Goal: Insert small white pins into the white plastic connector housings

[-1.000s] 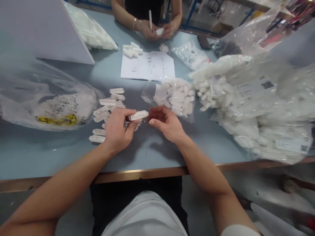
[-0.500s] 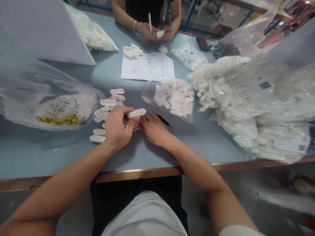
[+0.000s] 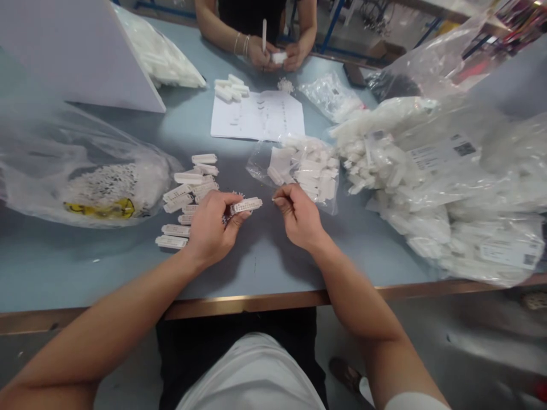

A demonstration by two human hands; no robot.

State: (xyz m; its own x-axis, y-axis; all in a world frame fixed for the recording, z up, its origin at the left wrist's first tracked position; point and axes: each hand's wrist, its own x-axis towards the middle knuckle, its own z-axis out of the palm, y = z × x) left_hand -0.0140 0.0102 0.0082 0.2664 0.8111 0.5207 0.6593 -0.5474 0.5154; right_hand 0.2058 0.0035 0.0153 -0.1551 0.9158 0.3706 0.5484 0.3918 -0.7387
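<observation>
My left hand (image 3: 211, 228) is closed on a long white plastic connector (image 3: 247, 205), held level above the blue-grey table (image 3: 128, 273). My right hand (image 3: 299, 215) is just to the right of the connector's end, fingers pinched together on something too small to make out. Several more white connectors (image 3: 188, 191) lie in a loose pile on the table just left of my left hand. A small clear bag of white parts (image 3: 305, 168) lies open just beyond my right hand.
Large clear bags of white parts (image 3: 448, 182) fill the right side. Another big plastic bag (image 3: 81, 176) lies at the left, behind it a white board (image 3: 77, 51). A paper sheet (image 3: 256, 114) lies mid-table. A person's hands (image 3: 273, 54) work opposite.
My right hand has lifted off the table and come up to the connector's right end, fingers now pinched. My left hand with the connector has shifted slightly to the right.
</observation>
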